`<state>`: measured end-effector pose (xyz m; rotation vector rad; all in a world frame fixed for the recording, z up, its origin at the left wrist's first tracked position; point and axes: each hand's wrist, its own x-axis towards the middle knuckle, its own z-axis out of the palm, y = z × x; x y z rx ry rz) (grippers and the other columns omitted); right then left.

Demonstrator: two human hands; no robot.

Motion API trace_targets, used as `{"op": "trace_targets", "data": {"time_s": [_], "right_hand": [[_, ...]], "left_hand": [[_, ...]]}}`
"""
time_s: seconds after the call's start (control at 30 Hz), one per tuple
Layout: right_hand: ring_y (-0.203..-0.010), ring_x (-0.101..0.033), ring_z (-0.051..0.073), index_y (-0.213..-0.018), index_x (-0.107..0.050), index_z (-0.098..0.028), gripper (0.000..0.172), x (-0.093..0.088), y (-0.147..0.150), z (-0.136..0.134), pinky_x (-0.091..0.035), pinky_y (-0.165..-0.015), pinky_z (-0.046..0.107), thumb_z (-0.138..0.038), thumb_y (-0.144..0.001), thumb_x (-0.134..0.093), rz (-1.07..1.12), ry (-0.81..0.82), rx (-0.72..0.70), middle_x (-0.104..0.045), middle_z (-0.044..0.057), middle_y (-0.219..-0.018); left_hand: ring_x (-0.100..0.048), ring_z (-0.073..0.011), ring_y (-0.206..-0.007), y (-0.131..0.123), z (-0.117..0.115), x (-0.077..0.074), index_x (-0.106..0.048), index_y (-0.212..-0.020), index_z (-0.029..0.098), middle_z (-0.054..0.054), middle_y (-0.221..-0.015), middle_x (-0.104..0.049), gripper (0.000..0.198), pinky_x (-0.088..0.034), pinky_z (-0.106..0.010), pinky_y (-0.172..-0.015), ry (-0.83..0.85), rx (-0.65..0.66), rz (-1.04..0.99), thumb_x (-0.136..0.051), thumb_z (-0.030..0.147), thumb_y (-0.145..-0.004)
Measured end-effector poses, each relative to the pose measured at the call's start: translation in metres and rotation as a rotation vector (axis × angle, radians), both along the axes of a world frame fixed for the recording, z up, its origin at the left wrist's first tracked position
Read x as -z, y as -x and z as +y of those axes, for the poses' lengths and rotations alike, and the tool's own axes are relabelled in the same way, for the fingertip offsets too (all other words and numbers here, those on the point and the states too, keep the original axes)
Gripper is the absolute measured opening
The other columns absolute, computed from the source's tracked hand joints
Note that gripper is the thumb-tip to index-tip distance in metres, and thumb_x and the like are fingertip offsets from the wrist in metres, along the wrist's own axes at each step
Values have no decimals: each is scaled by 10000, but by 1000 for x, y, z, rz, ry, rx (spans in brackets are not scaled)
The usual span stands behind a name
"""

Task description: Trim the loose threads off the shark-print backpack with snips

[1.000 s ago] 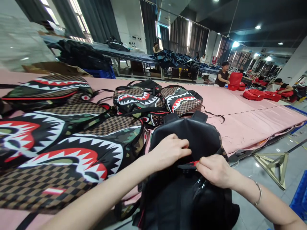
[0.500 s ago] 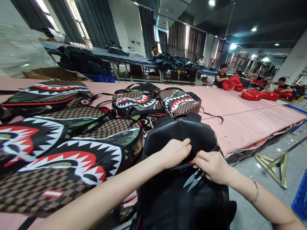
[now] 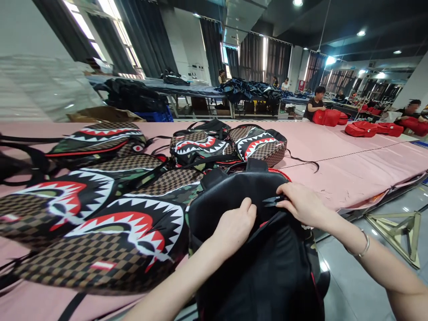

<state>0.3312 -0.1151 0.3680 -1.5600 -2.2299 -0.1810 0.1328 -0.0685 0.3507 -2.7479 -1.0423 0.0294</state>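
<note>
A black backpack (image 3: 264, 272), its dark padded side facing me, stands in front of me against the table edge. My left hand (image 3: 236, 225) is closed on the fabric at the middle of it; its fingertips are partly hidden. Thread snips (image 3: 269, 202) are held in my right hand (image 3: 301, 203), their blades pointing left over the upper black panel. A bit of red shows in the fold between the hands. A bracelet circles my right wrist.
Several checkered backpacks with shark-mouth prints (image 3: 130, 240) lie on the pink-covered table (image 3: 337, 165), left and behind. Red bags (image 3: 361, 129) sit at its far right, near a co-worker (image 3: 314, 107). A metal stand (image 3: 397, 232) is on the floor at right.
My right hand has risen, and the snips have swung from pointing down to pointing left across the upper panel. My left hand has shifted slightly down and left. The view has turned slightly left.
</note>
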Motion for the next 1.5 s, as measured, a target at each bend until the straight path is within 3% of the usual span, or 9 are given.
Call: {"op": "trace_targets", "data": {"time_s": [0.3,0.67,0.77,0.9,1.1,1.2,1.3,1.4,1.5], "right_hand": [[-694,-491,169,-832,-539,-142,159,5,14,21,-382,-632,277,-278,-900,-494,-271,-95,-250,-564,49,-764],[-660,-505,168,-791,-553,-149,179,7,17,29,-353,-573,280,-295,-887,-513,-305,-31,-236,-568,33,-714],[-709,-526,173,-824,-553,-153,161,9,5,23,-392,-632,283,-287,-891,-495,-129,-65,-219,-589,48,-762],[-811,-555,166,-927,-552,-183,169,19,-29,13,-433,-723,292,-328,-891,-471,485,-106,-54,-609,49,-885],[-540,-437,111,-1146,-541,-136,596,79,-56,14,-382,-507,235,-565,-734,-585,1182,73,34,-483,-23,-651],[-477,-340,94,-1055,-616,-131,618,103,-45,20,-345,-475,237,-586,-639,-658,1282,83,87,-352,-68,-537],[-484,-321,93,-984,-662,-142,520,106,-29,22,-374,-524,255,-512,-622,-708,1312,2,109,-286,-82,-509],[-524,-390,103,-973,-679,-153,405,94,-8,18,-423,-601,275,-404,-657,-714,1275,-19,49,-403,-62,-536],[-574,-457,112,-986,-682,-175,318,81,14,15,-433,-609,263,-309,-697,-682,1159,-33,-25,-551,-21,-656]], "left_hand": [[-595,-176,-585,3,1,1,-522,-873,100,-92,-868,-526,320,-483,-297,-484,-8,39,-14,-237,-21,-790],[-603,-199,-595,0,4,3,-512,-874,108,-92,-874,-532,298,-463,-303,-459,-12,54,-20,-224,35,-851],[-588,-177,-576,2,8,7,-497,-874,124,-91,-884,-528,249,-445,-286,-454,-31,43,-112,-250,118,-897],[-573,-143,-595,7,15,12,-467,-846,141,-73,-875,-516,219,-451,-265,-501,-1,86,-244,-256,136,-905],[-504,-85,-515,7,16,11,-414,-781,184,0,-755,-486,205,-407,-204,-480,174,213,-490,-250,143,-897],[-466,-88,-495,8,15,11,-414,-756,200,16,-692,-489,232,-378,-201,-462,217,323,-573,-248,207,-916],[-493,-104,-524,14,24,6,-440,-667,195,5,-643,-507,331,-392,-210,-486,173,419,-652,-240,261,-923],[-542,-113,-560,13,39,-10,-482,-645,187,8,-600,-539,343,-432,-206,-534,129,367,-765,-307,305,-915],[-573,-102,-584,0,51,-29,-560,-919,177,-32,-852,-624,197,-480,-207,-575,83,239,-839,-409,298,-881]]}}
